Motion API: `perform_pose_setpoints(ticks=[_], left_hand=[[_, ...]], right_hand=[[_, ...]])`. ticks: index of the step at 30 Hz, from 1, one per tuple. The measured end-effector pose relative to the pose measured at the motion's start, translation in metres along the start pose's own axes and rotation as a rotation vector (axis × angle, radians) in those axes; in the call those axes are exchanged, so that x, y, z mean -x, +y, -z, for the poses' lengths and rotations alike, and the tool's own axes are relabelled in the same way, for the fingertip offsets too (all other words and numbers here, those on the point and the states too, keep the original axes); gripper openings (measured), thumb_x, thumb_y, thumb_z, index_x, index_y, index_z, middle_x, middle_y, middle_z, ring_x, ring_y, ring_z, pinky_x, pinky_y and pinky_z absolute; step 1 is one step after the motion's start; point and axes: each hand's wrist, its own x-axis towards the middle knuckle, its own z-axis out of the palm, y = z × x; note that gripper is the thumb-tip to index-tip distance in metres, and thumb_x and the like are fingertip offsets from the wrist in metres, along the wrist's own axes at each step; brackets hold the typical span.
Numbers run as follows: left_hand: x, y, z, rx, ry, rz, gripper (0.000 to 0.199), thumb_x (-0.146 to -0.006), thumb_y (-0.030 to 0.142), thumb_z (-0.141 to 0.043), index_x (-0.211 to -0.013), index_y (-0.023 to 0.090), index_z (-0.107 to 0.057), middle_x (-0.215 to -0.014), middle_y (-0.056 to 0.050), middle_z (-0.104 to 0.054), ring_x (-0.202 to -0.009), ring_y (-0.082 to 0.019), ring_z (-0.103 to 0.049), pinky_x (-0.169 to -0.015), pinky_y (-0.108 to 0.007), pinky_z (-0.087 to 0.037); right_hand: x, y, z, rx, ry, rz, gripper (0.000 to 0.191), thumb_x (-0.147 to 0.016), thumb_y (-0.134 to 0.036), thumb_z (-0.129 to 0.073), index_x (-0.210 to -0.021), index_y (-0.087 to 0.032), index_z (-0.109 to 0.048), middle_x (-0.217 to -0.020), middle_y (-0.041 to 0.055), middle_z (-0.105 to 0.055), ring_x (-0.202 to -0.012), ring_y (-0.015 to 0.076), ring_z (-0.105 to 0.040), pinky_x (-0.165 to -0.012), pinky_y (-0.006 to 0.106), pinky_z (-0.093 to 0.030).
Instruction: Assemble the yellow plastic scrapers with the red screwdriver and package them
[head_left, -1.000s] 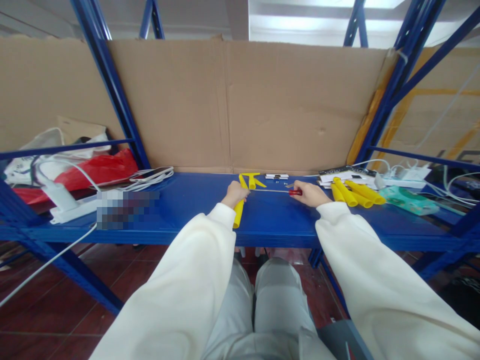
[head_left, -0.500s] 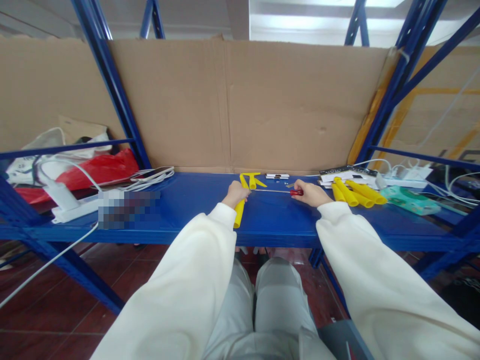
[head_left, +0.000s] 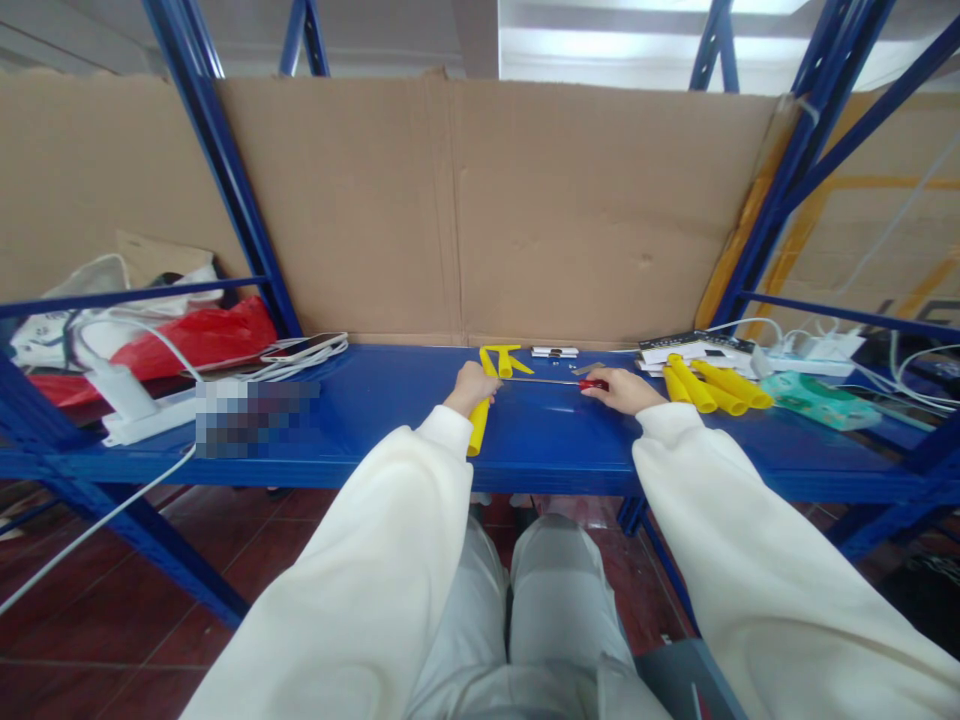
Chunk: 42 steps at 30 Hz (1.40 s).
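My left hand (head_left: 474, 387) is closed around a yellow plastic tube (head_left: 477, 432), whose lower end points toward me. In my right hand (head_left: 621, 389) is the red handle of a screwdriver (head_left: 551, 382). Its long metal shaft lies sideways, with the tip at the tube beside my left fingers; the exact contact is hidden. Just behind my left hand are yellow branching plastic pieces (head_left: 507, 361); whether they join the tube I cannot tell. A small white-and-dark object (head_left: 555, 352) lies farther back, with tiny bits near it.
Several yellow tubes (head_left: 721, 388) lie right of my right hand, beside a green packet (head_left: 821, 400) and a white power strip (head_left: 814, 362). At left are another power strip (head_left: 154, 418), a phone with cable (head_left: 307, 350) and a red bag (head_left: 202, 338). Cardboard (head_left: 525, 210) stands behind the blue shelf (head_left: 390, 410).
My right hand's fingers have shifted slightly on the screwdriver handle. My left hand and the yellow tube stay in place.
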Motion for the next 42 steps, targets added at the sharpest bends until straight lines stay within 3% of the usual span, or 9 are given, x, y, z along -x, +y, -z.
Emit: perform_pose_setpoints(ticks=[6, 10, 21, 26, 33, 42], left_hand=[[0.0054, 0.0024, 0.0014, 0.023, -0.006, -0.016, 0.010, -0.074, 0.005, -0.064, -0.064, 0.008, -0.065, -0.056, -0.008, -0.067, -0.053, -0.016, -0.067, -0.049, -0.021, -0.048], [0.0068, 0.0031, 0.0016, 0.029, -0.008, -0.022, 0.012, -0.073, 0.005, -0.065, -0.062, 0.010, -0.063, -0.056, -0.007, -0.066, -0.051, -0.015, -0.065, -0.047, -0.020, -0.046], [0.0055, 0.0020, 0.0016, 0.033, -0.007, -0.018, 0.018, -0.072, 0.004, -0.065, -0.056, 0.012, -0.060, -0.055, -0.007, -0.065, -0.052, -0.016, -0.066, -0.050, -0.021, -0.049], [0.0059, 0.0022, 0.0014, 0.047, 0.000, -0.018, 0.014, -0.070, 0.004, -0.066, -0.059, 0.011, -0.062, -0.055, -0.007, -0.067, -0.055, -0.018, -0.068, -0.053, -0.022, -0.051], [0.0076, 0.0034, 0.0020, 0.023, -0.011, -0.015, 0.014, -0.074, 0.006, -0.065, -0.061, 0.010, -0.062, -0.055, -0.006, -0.065, -0.050, -0.014, -0.064, -0.047, -0.020, -0.046], [0.0032, 0.0013, 0.0010, 0.018, -0.004, -0.021, 0.015, -0.074, 0.006, -0.064, -0.060, 0.010, -0.062, -0.058, -0.009, -0.068, -0.054, -0.017, -0.068, -0.052, -0.023, -0.051]], right_hand=[[0.0002, -0.0029, 0.0005, 0.061, 0.015, -0.100, 0.022, -0.080, -0.034, -0.069, -0.098, -0.026, -0.061, -0.084, 0.0025, -0.072, -0.072, 0.0206, -0.066, -0.059, 0.026, -0.043], [0.0017, -0.0057, 0.0025, 0.082, 0.019, -0.097, 0.010, -0.084, -0.031, -0.063, -0.091, -0.025, -0.058, -0.077, 0.0012, -0.070, -0.065, 0.0187, -0.063, -0.057, 0.026, -0.040], [0.0001, -0.0014, 0.0002, 0.012, 0.009, 0.002, 0.013, -0.088, -0.027, -0.057, -0.096, -0.022, -0.065, -0.096, 0.0083, -0.074, -0.086, 0.0227, -0.069, -0.073, 0.030, -0.050], [0.0011, -0.0030, 0.0008, 0.037, 0.048, -0.063, 0.017, -0.083, -0.029, -0.063, -0.099, -0.026, -0.057, -0.085, 0.0029, -0.071, -0.074, 0.0210, -0.067, -0.061, 0.027, -0.045], [0.0025, -0.0060, 0.0030, 0.018, 0.023, -0.062, 0.009, -0.084, -0.031, -0.060, -0.086, -0.025, -0.053, -0.070, 0.0004, -0.065, -0.060, 0.0179, -0.059, -0.057, 0.026, -0.039], [-0.0007, 0.0011, -0.0009, -0.035, 0.035, 0.048, 0.009, -0.085, -0.030, -0.061, -0.084, -0.022, -0.064, -0.088, 0.0069, -0.072, -0.077, 0.0208, -0.066, -0.070, 0.030, -0.048]])
